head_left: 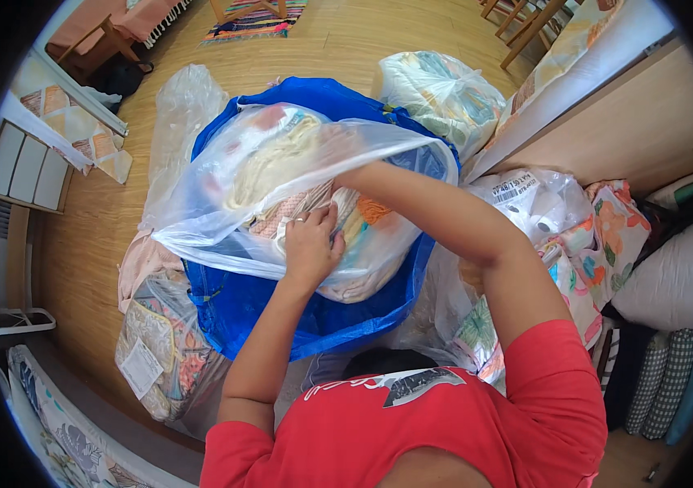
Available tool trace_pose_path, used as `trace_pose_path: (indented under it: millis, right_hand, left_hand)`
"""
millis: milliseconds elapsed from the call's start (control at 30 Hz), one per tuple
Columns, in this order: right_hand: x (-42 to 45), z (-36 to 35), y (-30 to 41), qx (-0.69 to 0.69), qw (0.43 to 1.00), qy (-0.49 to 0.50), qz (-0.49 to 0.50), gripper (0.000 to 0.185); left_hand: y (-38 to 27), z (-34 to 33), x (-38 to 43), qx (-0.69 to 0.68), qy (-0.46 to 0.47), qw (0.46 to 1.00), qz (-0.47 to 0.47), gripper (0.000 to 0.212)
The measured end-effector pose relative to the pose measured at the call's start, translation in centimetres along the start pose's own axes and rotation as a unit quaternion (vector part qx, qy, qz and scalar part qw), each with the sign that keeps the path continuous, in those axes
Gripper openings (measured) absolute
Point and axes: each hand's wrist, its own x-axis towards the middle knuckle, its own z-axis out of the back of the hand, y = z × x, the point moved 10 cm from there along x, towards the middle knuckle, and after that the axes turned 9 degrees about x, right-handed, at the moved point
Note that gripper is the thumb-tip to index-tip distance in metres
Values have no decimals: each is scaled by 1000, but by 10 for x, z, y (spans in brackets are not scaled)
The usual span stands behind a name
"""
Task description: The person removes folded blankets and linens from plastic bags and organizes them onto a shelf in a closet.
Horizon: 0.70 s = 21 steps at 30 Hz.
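Observation:
A transparent plastic bag [194, 201] sits with its mouth open inside a large blue woven carrier bag [212, 305]. Folded and bundled textiles fill it: a cream fringed bundle [276, 161], a pink knitted piece [273, 221] and an orange piece [374, 209]. My left hand [313, 247], a ring on one finger, lies with bent fingers on the pink and pale textiles; whether it grips any is unclear. My right hand [340, 146] reaches under the bag's raised edge beside the cream bundle. Film blurs its fingers.
Plastic-wrapped textiles [438, 100] stand at the far right of the blue bag. To the left lies a packed bag of patterned fabric [160, 348] with a paper label. More packages [541, 201] and a floral textile [618, 226] crowd the right, beside a cabinet door [627, 116].

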Motion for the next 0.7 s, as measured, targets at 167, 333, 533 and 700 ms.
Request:
trace_pose_path:
  millis: [167,333,533,700]
  right_hand:
    - [-29,-7,26,5,968,-40,246,34]
    - [-18,7,40,93,958,-70,263,26]
    - [24,1,26,26,996,-36,81,32]
    - [-36,-12,14,77,991,-39,101,38]
  left_hand:
    - [-5,5,-1,-6,-28,1000,-2,50]
    - [0,8,-7,-35,-49,998,5,48]
    - [2,9,-9,-56,-53,997,17,46]
    - [-1,9,-17,-59,-85,994,17,49]
